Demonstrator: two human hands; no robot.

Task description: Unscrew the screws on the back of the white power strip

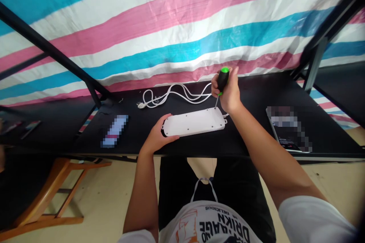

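A white power strip (194,122) lies face down on the black table (245,136), its flat back with several small screw holes turned up. My left hand (157,135) grips its left end, thumb on top. My right hand (228,90) is wrapped round a screwdriver (221,81) with a black and green handle, held upright. The screwdriver's tip rests on the far right corner of the strip. The strip's white cable (176,95) lies coiled behind it, ending in a plug at the left.
A blurred flat object (115,131) lies on the table to the left, and another flat device (288,129) at the right. A striped tarp hangs behind. A black frame post (313,64) stands at the right. A wooden chair (51,193) is at the lower left.
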